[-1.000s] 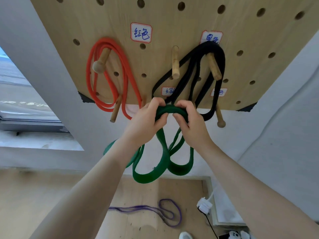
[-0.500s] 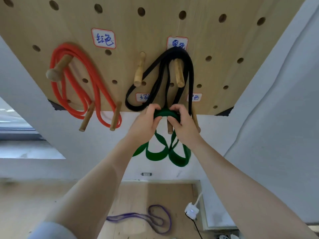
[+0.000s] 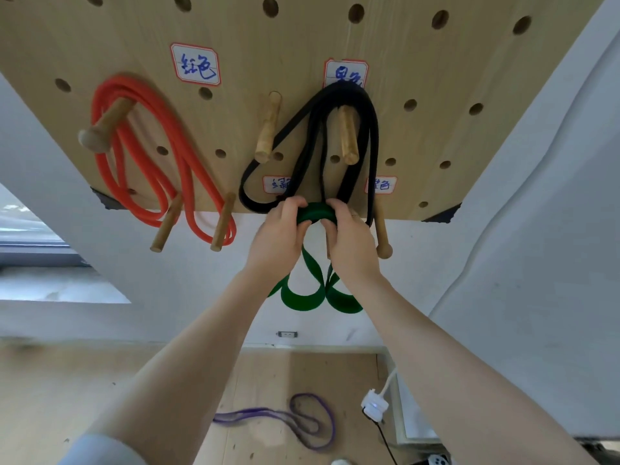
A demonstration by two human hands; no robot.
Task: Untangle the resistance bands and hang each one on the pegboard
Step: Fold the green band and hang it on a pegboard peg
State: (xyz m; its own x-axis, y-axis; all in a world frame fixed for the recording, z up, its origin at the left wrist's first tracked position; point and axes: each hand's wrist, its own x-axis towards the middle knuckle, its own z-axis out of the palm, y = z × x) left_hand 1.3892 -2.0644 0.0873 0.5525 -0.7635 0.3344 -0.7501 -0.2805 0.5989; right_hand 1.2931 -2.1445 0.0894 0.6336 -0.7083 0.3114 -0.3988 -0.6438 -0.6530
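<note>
I see left hand (image 3: 280, 236) and right hand (image 3: 349, 241) both gripping green band (image 3: 317, 212) top at pegboard (image 3: 419, 62) lower edge; loops dangling below.

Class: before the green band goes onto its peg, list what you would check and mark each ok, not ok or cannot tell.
1. Left hand grips the green band: ok.
2. Right hand grips it too: ok.
3. Green band free of twists: not ok, its loops cross below the hands.
4. Target peg visible: cannot tell, hands hide it.
5. Black band clear of the spot: not ok, it hangs right behind the fingers.
6. Purple band hung: not ok, on the floor.
</note>
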